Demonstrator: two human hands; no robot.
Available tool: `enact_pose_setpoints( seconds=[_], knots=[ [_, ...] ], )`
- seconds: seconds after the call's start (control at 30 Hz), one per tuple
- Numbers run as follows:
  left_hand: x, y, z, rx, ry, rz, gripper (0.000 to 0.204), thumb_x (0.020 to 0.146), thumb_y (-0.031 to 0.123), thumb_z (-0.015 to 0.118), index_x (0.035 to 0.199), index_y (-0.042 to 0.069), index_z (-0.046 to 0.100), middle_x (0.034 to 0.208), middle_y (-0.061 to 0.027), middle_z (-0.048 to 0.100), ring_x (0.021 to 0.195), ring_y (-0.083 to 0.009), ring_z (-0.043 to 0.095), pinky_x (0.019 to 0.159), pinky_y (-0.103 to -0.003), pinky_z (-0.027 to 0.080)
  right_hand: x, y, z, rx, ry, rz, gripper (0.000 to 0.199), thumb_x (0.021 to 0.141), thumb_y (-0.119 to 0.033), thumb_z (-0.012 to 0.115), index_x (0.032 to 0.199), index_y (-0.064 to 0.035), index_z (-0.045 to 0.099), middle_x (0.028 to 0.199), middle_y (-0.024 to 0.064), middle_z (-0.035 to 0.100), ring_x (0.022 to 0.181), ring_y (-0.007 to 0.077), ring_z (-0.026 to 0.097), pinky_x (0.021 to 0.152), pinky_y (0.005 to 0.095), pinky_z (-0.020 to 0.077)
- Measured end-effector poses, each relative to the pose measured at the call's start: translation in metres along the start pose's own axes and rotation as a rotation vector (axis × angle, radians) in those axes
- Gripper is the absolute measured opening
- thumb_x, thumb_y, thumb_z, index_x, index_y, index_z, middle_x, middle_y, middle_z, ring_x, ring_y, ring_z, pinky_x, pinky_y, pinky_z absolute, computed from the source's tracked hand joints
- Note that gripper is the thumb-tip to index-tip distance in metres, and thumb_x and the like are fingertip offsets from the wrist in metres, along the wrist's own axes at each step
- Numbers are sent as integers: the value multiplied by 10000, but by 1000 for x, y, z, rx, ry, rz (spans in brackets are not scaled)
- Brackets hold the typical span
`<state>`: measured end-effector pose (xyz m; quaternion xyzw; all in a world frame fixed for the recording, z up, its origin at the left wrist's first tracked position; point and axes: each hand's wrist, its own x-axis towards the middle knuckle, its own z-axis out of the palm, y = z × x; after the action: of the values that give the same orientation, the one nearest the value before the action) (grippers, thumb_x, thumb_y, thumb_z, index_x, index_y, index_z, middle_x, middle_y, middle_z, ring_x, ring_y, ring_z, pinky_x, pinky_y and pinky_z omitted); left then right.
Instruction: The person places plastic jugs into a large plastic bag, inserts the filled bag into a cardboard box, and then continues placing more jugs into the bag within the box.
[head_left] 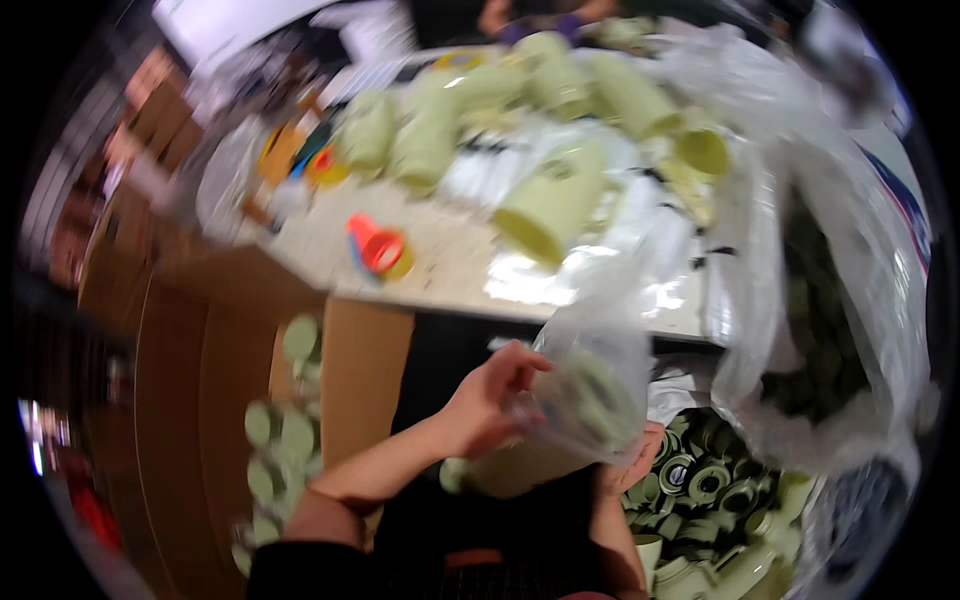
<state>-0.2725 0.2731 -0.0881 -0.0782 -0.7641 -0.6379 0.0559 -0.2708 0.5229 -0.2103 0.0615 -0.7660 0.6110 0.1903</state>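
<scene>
In front of my body I have a clear plastic bag (610, 330), its film blurred by motion. A pale green round part shows through the film, and a pale green cylinder (520, 468) lies tilted below it. My left hand (495, 398) has its fingers curled on the bag's left edge. At the lower right of the bag, my right hand (635, 462) grips it, the fingers partly hidden by the film.
An open cardboard box (365, 370) at left contains several green-capped cylinders (297, 437). Pale green containers (555, 200) and red-orange tape dispenser (380, 250) lie on the table (440, 270). Dark green parts (710, 480) fill a container at lower right, beside a large plastic bag (750, 370).
</scene>
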Motion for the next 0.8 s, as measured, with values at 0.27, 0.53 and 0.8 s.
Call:
enact_pose_setpoints(
  seconds=[0.27,0.53,0.8],
  knots=[
    [-182,-11,-29,633,410,12,630,703,17,724,1316,41,580,1030,-138,588,833,-332,632,661,-383,526,-86,-44,41,410,-1118,493,569,890,-139,716,1383,34,491,1363,190,561,1270,306,539,1080,421,410],
    [-282,-53,-131,763,1087,-347,418,881,203,670,1237,0,586,1198,-200,628,1060,-363,616,938,-454,480,-15,-195,168,453,-1421,-204,630,778,-135,812,1335,-27,539,1242,175,603,1064,291,643,919,384,515],
    [-301,-254,-362,-346,1349,-981,442,982,343,564,1314,52,562,1126,-118,635,936,-283,638,731,-446,531,14,-168,175,375,-1150,-353,519,844,-106,754,1318,-53,549,1180,143,589,1011,284,625,885,370,522]
  ],
)
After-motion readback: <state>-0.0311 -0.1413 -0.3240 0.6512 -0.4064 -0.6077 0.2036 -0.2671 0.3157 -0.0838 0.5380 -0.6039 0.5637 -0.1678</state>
